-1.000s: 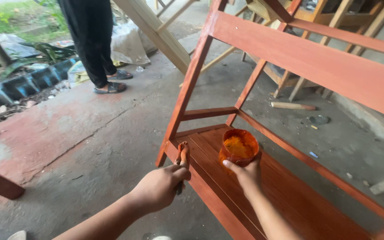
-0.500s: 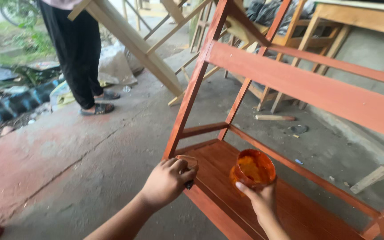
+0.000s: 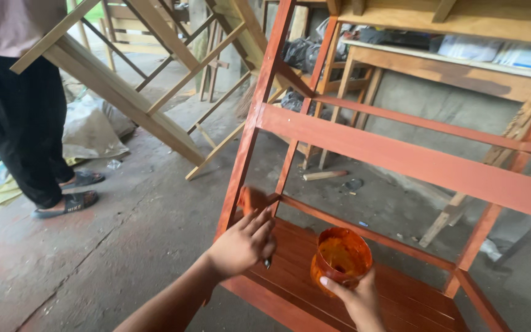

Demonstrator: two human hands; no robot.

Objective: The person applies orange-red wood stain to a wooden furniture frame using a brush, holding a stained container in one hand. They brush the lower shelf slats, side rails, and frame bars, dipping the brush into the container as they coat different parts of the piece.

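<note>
My left hand (image 3: 241, 246) grips a paintbrush (image 3: 253, 200), whose stained bristles touch the lower part of the front upright of a red-brown wooden frame (image 3: 401, 157). My right hand (image 3: 361, 301) holds a small cup (image 3: 341, 259) coated with orange-brown stain, just above the frame's slatted seat (image 3: 394, 295). The brush handle's dark tip shows below my left fingers.
A person in dark trousers and sandals (image 3: 29, 135) stands at the left on the concrete floor. Unpainted wooden frames (image 3: 136, 92) lean behind, with a grey sack (image 3: 90, 132) beside them. A raw wooden bench or table (image 3: 450, 67) stands at the right against the wall.
The view has tilted up and closed in. My left hand has raised the brush to the upright, and the cup has shifted right and lower over the seat.
</note>
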